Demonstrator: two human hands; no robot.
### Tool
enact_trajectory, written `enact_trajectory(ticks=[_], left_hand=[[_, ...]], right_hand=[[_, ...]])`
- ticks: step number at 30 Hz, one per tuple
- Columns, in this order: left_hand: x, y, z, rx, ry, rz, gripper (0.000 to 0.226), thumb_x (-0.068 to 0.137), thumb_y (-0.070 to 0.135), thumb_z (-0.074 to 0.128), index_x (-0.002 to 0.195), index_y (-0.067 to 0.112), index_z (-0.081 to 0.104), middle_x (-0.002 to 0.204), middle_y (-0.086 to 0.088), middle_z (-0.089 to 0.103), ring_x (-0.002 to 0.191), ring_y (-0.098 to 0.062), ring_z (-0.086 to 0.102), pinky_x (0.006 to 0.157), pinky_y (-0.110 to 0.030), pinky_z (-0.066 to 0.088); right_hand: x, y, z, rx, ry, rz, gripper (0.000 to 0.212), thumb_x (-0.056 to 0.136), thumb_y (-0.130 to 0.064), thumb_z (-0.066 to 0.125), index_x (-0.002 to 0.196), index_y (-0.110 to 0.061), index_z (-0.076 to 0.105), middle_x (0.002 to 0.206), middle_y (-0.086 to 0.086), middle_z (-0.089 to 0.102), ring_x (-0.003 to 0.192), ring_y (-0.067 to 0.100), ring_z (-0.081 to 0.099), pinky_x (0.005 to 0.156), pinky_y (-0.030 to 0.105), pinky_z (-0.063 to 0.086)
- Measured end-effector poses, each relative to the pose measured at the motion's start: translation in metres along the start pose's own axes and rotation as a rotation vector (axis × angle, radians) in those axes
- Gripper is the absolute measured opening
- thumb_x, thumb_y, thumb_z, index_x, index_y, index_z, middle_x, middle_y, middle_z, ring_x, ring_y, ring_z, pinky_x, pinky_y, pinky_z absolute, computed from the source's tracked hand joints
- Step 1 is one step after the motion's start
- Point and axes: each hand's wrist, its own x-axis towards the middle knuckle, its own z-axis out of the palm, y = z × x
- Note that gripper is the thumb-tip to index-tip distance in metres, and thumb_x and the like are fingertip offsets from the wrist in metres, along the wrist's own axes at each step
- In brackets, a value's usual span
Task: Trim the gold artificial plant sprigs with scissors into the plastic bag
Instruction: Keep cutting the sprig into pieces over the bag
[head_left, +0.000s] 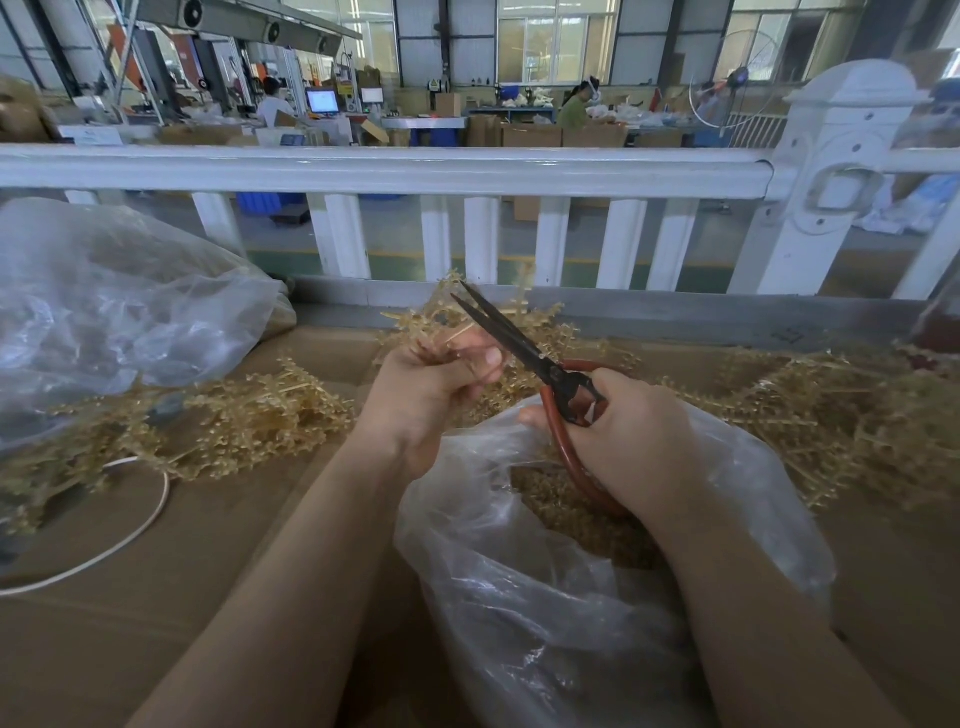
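Cardboard worktop (218, 545) by a white railing (415, 169), gold sprigs everywhere.
Left hand (431, 395) pinches a gold sprig (447, 312); right hand (631, 441) grips red-handled scissors (524, 348), blades parted, above the near plastic bag (545, 597).

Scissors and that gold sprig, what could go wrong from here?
The open scissors point up past the left hand, whose thumb lies close to the blades, so a cut could nick it. The sprig sits beyond the plastic bag mouth, so trimmed bits may land on the cardboard instead.
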Motion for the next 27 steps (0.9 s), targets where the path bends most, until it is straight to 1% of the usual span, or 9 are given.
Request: enact_trajectory(ticks=[2, 4, 7, 10, 14, 17, 20, 24, 27], left_hand=[[-0.001, -0.004, 0.003, 0.039, 0.007, -0.070, 0.013, 0.076, -0.001, 0.074, 0.084, 0.008, 0.070, 0.075, 0.000, 0.072, 0.068, -0.009, 0.066, 0.065, -0.020, 0.050], [-0.002, -0.008, 0.008, 0.109, -0.003, -0.107, 0.016, 0.074, -0.002, 0.076, 0.083, 0.010, 0.071, 0.080, -0.003, 0.071, 0.074, -0.012, 0.063, 0.071, -0.024, 0.046], [-0.003, -0.011, 0.015, 0.189, -0.026, -0.140, 0.022, 0.069, -0.001, 0.080, 0.077, 0.019, 0.073, 0.076, 0.002, 0.071, 0.066, -0.005, 0.060, 0.062, -0.019, 0.042], [-0.004, -0.012, 0.015, 0.167, -0.038, -0.170, 0.018, 0.066, 0.006, 0.082, 0.069, 0.023, 0.076, 0.068, 0.004, 0.069, 0.064, -0.006, 0.062, 0.059, -0.019, 0.041], [-0.005, -0.012, 0.014, 0.150, -0.074, -0.154, 0.016, 0.072, 0.008, 0.079, 0.070, 0.024, 0.077, 0.070, 0.005, 0.070, 0.064, -0.007, 0.062, 0.064, -0.024, 0.039], [-0.006, -0.010, 0.017, 0.131, -0.093, -0.106, 0.009, 0.070, 0.022, 0.079, 0.078, 0.023, 0.074, 0.075, 0.003, 0.068, 0.072, -0.009, 0.062, 0.077, -0.029, 0.043], [-0.006, -0.010, 0.017, 0.090, -0.056, -0.060, 0.012, 0.074, 0.028, 0.075, 0.082, 0.021, 0.073, 0.077, 0.001, 0.070, 0.077, -0.011, 0.066, 0.088, -0.034, 0.046], [-0.004, -0.012, 0.017, 0.004, 0.035, -0.020, 0.007, 0.082, 0.007, 0.073, 0.084, 0.014, 0.074, 0.073, 0.002, 0.073, 0.070, -0.008, 0.070, 0.075, -0.023, 0.055], [-0.003, -0.010, 0.015, -0.037, 0.048, 0.024, 0.011, 0.087, 0.003, 0.068, 0.086, 0.013, 0.073, 0.074, 0.002, 0.073, 0.071, -0.008, 0.070, 0.068, -0.015, 0.053]], right_hand=[[-0.001, -0.001, 0.001, 0.083, 0.006, 0.010, 0.068, 0.058, -0.093, 0.046, 0.072, -0.029, 0.060, 0.060, -0.015, 0.061, 0.058, 0.003, 0.058, 0.053, 0.016, 0.040], [-0.001, -0.003, 0.002, 0.213, -0.004, 0.047, 0.059, 0.061, -0.088, 0.057, 0.071, -0.030, 0.065, 0.063, -0.018, 0.066, 0.065, 0.000, 0.063, 0.055, 0.016, 0.043], [0.001, -0.005, 0.002, 0.393, -0.030, 0.129, 0.045, 0.067, -0.072, 0.067, 0.073, -0.028, 0.069, 0.067, -0.021, 0.069, 0.066, -0.003, 0.065, 0.058, 0.022, 0.052], [0.003, -0.003, 0.001, 0.493, -0.041, 0.130, 0.028, 0.079, -0.050, 0.077, 0.069, -0.025, 0.069, 0.060, -0.015, 0.069, 0.055, 0.001, 0.065, 0.048, 0.013, 0.047], [0.003, 0.001, 0.001, 0.580, -0.038, 0.111, 0.017, 0.087, -0.026, 0.078, 0.072, -0.027, 0.069, 0.062, -0.015, 0.070, 0.054, -0.001, 0.064, 0.048, 0.010, 0.045], [0.004, 0.001, 0.000, 0.590, -0.026, 0.113, 0.013, 0.086, -0.026, 0.078, 0.076, -0.028, 0.069, 0.069, -0.018, 0.071, 0.064, -0.001, 0.067, 0.055, 0.009, 0.047], [0.003, 0.000, -0.001, 0.582, -0.030, 0.097, 0.017, 0.087, -0.024, 0.078, 0.074, -0.030, 0.068, 0.067, -0.021, 0.070, 0.063, -0.003, 0.066, 0.055, 0.007, 0.046], [0.002, -0.004, 0.000, 0.519, -0.033, 0.102, 0.017, 0.087, -0.034, 0.078, 0.075, -0.032, 0.066, 0.069, -0.025, 0.069, 0.065, -0.005, 0.066, 0.054, 0.007, 0.048], [0.000, -0.008, -0.002, 0.455, -0.024, 0.124, 0.029, 0.075, -0.062, 0.076, 0.081, -0.037, 0.063, 0.074, -0.034, 0.067, 0.071, -0.011, 0.064, 0.052, 0.007, 0.046]])
